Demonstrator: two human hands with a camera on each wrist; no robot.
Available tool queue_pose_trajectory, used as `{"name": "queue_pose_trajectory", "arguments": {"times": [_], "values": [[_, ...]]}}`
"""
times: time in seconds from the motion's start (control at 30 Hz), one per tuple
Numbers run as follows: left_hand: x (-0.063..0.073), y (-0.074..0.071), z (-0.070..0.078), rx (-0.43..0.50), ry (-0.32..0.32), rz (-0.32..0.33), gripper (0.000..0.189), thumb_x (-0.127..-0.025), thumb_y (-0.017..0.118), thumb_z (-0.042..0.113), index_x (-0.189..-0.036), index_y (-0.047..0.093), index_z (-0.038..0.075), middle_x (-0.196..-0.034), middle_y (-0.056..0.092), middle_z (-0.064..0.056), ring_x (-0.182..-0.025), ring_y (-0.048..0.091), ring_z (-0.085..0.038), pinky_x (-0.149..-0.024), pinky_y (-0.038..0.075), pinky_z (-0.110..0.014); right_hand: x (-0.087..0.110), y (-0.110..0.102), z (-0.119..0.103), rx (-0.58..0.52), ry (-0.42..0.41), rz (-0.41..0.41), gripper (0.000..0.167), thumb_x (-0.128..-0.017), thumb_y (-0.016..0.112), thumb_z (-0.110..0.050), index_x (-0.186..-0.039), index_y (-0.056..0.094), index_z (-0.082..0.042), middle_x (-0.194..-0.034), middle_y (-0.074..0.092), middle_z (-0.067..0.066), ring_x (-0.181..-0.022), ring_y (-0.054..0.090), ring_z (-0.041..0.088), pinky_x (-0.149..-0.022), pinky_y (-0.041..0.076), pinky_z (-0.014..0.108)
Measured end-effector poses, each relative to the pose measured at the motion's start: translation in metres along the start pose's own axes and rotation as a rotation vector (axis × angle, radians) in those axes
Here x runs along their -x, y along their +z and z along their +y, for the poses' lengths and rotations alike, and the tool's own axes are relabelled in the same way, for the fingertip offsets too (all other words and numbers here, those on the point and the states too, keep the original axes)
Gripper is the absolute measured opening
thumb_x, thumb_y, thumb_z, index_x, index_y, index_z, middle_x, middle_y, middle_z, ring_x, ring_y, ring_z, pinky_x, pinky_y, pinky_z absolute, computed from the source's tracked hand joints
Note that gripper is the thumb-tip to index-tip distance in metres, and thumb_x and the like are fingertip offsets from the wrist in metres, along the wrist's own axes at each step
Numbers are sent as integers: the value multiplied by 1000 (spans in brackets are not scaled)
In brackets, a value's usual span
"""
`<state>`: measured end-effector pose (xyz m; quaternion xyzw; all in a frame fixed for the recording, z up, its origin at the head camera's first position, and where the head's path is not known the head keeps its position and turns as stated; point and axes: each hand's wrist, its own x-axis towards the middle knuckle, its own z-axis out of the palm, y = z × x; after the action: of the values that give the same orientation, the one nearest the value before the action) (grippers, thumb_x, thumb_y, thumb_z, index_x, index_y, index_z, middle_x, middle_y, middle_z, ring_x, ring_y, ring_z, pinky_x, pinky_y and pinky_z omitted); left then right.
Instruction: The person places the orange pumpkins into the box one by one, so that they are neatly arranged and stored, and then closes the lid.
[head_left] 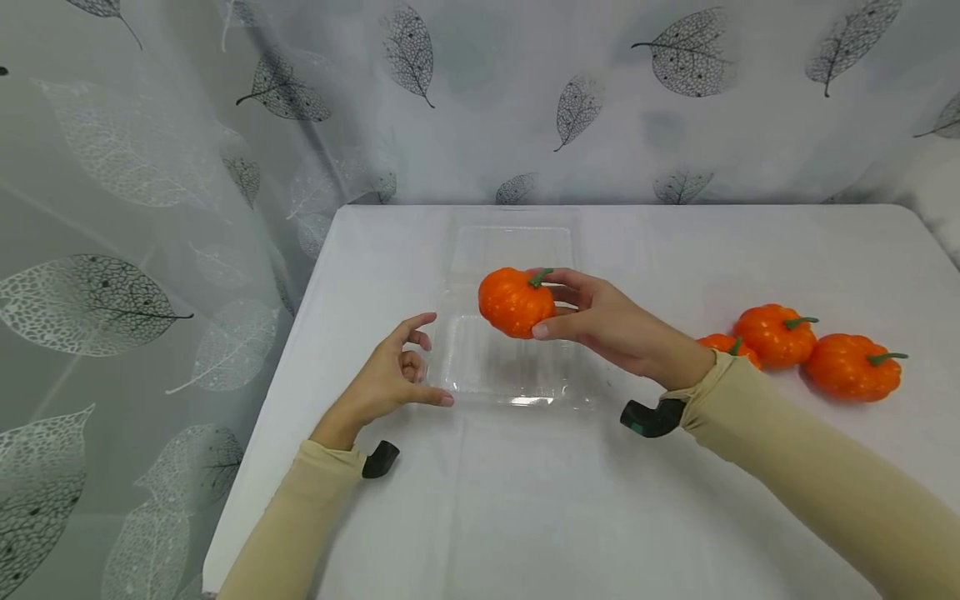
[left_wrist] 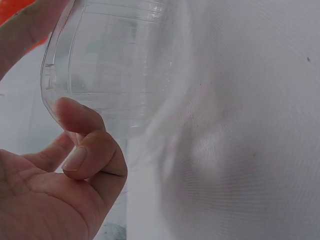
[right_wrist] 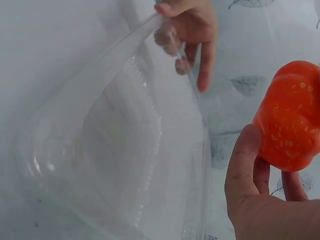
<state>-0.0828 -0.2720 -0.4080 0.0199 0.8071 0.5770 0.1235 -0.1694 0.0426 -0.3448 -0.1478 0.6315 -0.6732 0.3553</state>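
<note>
One orange pumpkin [head_left: 513, 302], green-stemmed, in the grip of the right hand [head_left: 611, 321], held above a clear plastic container [head_left: 517, 393] on the white table [head_left: 540, 517]. Left hand [head_left: 386, 375]: grip loose, thumb spread from bent fingers, at the container's near left corner. Three similar pumpkins [head_left: 776, 335], table right.

A person's left hand [head_left: 392, 372] with thumb spread apart from loosely bent fingers, right hand [head_left: 600, 321] raised, gripping between thumb and fingers, both beige-sleeved forearms [head_left: 810, 475] slanting inward
</note>
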Motion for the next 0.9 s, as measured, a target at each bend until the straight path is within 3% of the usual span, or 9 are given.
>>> {"name": "queue_pose_trajectory", "arguments": {"times": [0.53,0.73,0.9], "values": [[1,2,2,-8,-13,-1,114,-62,98,5,-156,34,16,-122,45,-22,-66,42,-17,-56,34,-22,-16,-6,7,331,35,65,78,-79,87,-9,-146,47,-8,-143,49,11,-125,54,35,-96,51,43],[2,2,3,-22,-7,-8,115,-62,98,5,-157,33,14,-122,44,-22,-66,42,-17,-56,35,-22,-23,-8,9,423,39,69,78,-78,86,-6,-145,48,-6,-141,49,15,-125,54,38,-91,54,42],[3,3,5,-45,-7,-13,115,-62,98,6,-157,33,13,-122,43,-22,-65,41,-17,-56,35,-22,-27,-9,11,498,45,55,77,-77,85,-4,-145,48,-3,-142,48,16,-124,53,39,-95,52,43]]}}
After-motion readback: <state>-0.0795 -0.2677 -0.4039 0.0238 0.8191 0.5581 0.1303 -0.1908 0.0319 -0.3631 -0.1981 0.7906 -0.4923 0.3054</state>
